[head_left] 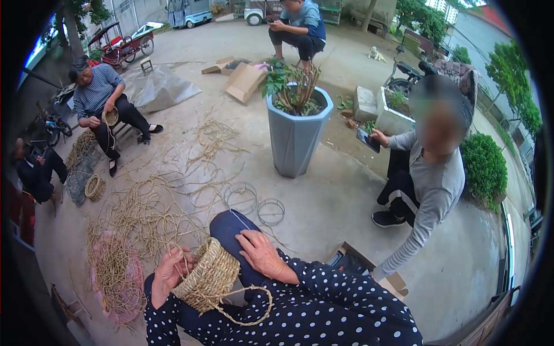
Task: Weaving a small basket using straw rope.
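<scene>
A small woven straw basket (212, 274) sits tilted on my lap, against my left thigh. My left hand (171, 270) is closed on its rim at the left, the fingers bent over the edge beside a loose strand. From the basket's lower side a twisted straw cord (266, 311) loops out to the right over my dotted sleeve. My right hand (262, 252) lies flat on my dark-trousered knee (225, 228), fingers extended, apart from the basket. Just beyond its fingertips a thin pale rod or wire (241, 219) lies across the knee; its kind is unclear.
Loose straw cords (147, 210) spread over the ground, some heaped on a pink cloth (135, 277). Wire rings (271, 211) lie ahead. A tall grey planter (297, 135) stands beyond. At right, a crouching person (433, 173) reaches toward an open carton (395, 284). Another seated person (104, 92) holds a basket.
</scene>
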Motion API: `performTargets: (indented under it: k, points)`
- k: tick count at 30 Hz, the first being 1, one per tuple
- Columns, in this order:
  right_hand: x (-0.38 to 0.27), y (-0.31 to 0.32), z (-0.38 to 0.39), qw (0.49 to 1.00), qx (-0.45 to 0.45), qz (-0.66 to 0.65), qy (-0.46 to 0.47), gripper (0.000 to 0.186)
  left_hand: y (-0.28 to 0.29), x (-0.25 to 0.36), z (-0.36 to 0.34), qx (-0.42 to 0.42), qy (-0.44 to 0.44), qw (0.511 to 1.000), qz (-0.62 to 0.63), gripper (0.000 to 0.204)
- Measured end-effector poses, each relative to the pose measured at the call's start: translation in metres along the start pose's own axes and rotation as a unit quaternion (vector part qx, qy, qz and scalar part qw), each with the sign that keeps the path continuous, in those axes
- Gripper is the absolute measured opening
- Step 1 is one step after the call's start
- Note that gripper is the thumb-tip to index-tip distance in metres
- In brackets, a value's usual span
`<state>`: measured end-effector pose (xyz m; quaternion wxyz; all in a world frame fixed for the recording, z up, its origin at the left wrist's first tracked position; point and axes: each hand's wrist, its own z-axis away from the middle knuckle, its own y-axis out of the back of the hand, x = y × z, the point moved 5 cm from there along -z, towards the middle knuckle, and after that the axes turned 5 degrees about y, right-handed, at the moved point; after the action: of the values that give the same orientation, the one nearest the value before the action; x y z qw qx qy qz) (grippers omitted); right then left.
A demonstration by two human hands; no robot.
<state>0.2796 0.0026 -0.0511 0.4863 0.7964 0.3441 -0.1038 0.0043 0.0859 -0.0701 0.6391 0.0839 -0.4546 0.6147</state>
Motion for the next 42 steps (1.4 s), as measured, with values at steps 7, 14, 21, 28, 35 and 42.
performTargets:
  k: [7, 14, 21, 28, 35, 42]
  points:
    - [0.006, 0.004, -0.012, 1.0, 0.01, -0.024, 0.003, 0.047, -0.016, 0.009, 0.002, -0.016, 0.021, 0.997, -0.071, 0.027]
    - [0.016, 0.006, -0.014, 0.999, 0.018, -0.041, -0.01, 0.045, -0.031, 0.011, -0.003, 0.023, 0.064, 0.99, -0.127, 0.025]
    - [0.019, 0.0, -0.007, 0.998, 0.007, -0.066, -0.018, 0.049, -0.024, 0.003, 0.001, 0.003, 0.085, 0.985, -0.148, 0.029]
    - [0.022, 0.004, -0.006, 0.997, 0.019, -0.068, -0.02, 0.049, -0.011, 0.023, 0.024, -0.071, 0.069, 0.986, -0.133, 0.027]
    - [0.017, -0.003, -0.012, 0.996, 0.016, -0.088, 0.003, 0.048, 0.013, 0.007, 0.031, 0.064, 0.072, 0.96, -0.264, 0.014]
    - [0.021, 0.0, -0.01, 0.999, -0.008, -0.052, -0.008, 0.044, 0.113, -0.004, -0.055, 0.299, -0.03, 0.889, -0.345, 0.002]
